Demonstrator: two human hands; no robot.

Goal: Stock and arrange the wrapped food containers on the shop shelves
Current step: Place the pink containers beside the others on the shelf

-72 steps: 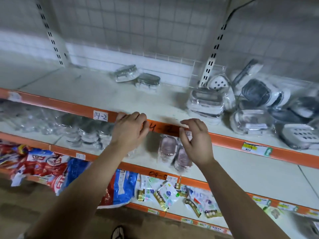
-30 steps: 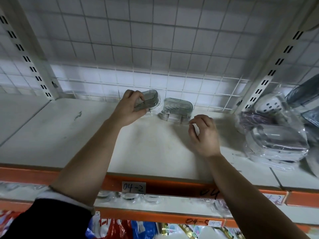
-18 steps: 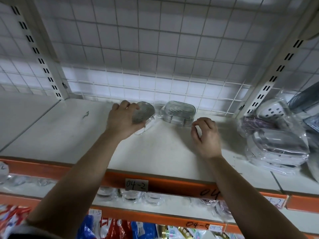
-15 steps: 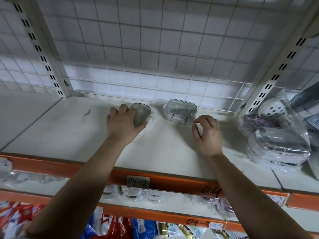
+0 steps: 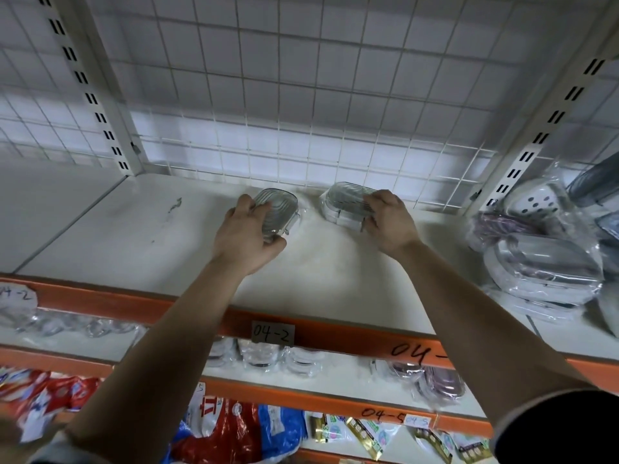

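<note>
White top shelf (image 5: 134,236), wire grid (image 5: 301,95) behind it, orange front edge (image 5: 335,333) with a "04-2" label (image 5: 273,333). Both hands are busy at the back of the shelf, apart from each other. Left hand (image 5: 248,236) grips the left container (image 5: 279,209), fingers over its ribbed lid, and the container is tilted up off flat. Right hand (image 5: 388,222) grips the right end of the right container (image 5: 345,199), which sits flat just in front of the grid. The 2 containers are near each other, not touching.

Risks, as I judge them:
- The plastic wrap looks slick, so the tilted container could slip from a 1-handed hold at full reach.
- Pushing either one back could jam it against the grid wires.
- Sliding the right one sideways could knock it into the other.

Around: a loose pile of wrapped containers (image 5: 542,262) is heaped at the right past the slotted post (image 5: 536,139), well apart from the hands. More wrapped containers (image 5: 264,356) sit on the shelf below, with snack packets (image 5: 227,430) under that. Nothing lies between the hands and the front edge.
</note>
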